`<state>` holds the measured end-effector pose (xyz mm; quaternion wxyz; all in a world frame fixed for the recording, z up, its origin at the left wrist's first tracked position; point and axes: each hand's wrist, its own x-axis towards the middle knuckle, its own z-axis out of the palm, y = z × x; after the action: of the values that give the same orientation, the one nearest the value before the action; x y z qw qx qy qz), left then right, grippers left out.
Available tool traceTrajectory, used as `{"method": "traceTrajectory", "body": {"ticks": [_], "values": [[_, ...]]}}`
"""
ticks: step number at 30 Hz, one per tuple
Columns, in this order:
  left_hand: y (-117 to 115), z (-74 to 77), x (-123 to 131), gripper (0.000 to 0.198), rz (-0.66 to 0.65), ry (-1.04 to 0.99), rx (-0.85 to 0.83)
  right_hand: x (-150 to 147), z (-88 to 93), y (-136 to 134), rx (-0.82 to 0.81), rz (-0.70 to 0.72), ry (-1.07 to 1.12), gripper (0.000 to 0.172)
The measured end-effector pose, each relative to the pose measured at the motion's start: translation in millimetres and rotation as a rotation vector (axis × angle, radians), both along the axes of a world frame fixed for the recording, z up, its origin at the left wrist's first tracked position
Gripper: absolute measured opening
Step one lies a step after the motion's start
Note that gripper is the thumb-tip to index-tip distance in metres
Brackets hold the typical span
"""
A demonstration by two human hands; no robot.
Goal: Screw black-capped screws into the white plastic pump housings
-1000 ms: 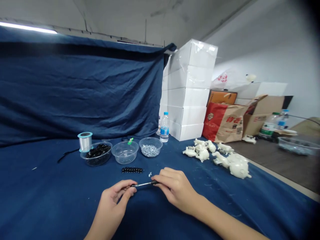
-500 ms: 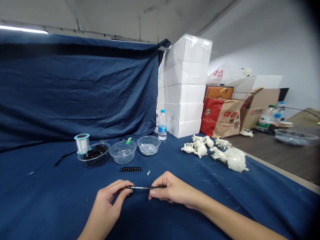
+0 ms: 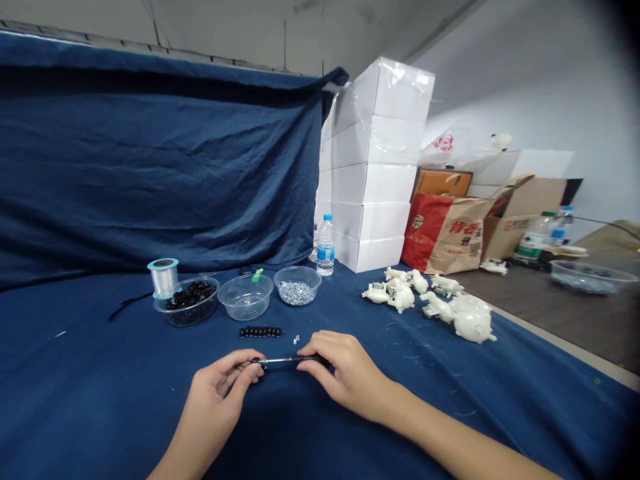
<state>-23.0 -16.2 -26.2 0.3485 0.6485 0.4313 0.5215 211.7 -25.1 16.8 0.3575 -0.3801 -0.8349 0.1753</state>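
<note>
Our left hand (image 3: 215,390) and right hand (image 3: 345,373) are closed on a thin metal rod (image 3: 287,361), one at each end, holding it level over the blue cloth (image 3: 100,400). Just ahead lie a row of black beads (image 3: 260,332) and two tiny screws (image 3: 296,339). Beyond we see a spool of clear line (image 3: 163,277), a bowl of black beads (image 3: 186,301), a clear bowl (image 3: 245,297), a bowl of screws (image 3: 297,285), white plastic animals (image 3: 400,297), and stacked white boxes (image 3: 367,167).

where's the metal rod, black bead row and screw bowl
thin metal rod (image 3: 289,360), head view, on its bare middle
row of black beads (image 3: 260,332), head view, on the row's middle
bowl of small screws (image 3: 297,305), head view, on its front rim
</note>
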Motion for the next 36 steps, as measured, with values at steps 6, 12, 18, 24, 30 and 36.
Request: {"method": "traceTrajectory", "body": {"ticks": [6, 12, 18, 24, 30, 36], "values": [[0.2, -0.7, 0.4, 0.019, -0.016, 0.036, 0.041, -9.1, 0.6, -4.7, -0.150, -0.041, 0.031, 0.024], [-2.3, 3.7, -4.4, 0.015, -0.068, 0.156, 0.159, -9.2, 2.1, -1.2, -0.600, -0.037, 0.108, 0.033], [-3.0, 5.8, -5.6, 0.015, -0.029, 0.193, 0.179, -7.1, 8.1, -1.7, -0.709, -0.006, 0.183, 0.017], [3.8, -8.1, -3.2, 0.037, 0.013, -0.003, -0.123, -5.0, 5.9, -1.6, -0.087, -0.084, 0.147, 0.005], [14.8, -27.8, -8.5, 0.048, -0.031, -0.123, -0.265, 0.2, -3.4, -4.8, 0.370, -0.032, -0.131, 0.019], [20.6, -41.7, -11.5, 0.037, -0.049, -0.148, -0.204, -8.3, 0.4, -14.6, 0.314, -0.052, -0.122, 0.022]]}}
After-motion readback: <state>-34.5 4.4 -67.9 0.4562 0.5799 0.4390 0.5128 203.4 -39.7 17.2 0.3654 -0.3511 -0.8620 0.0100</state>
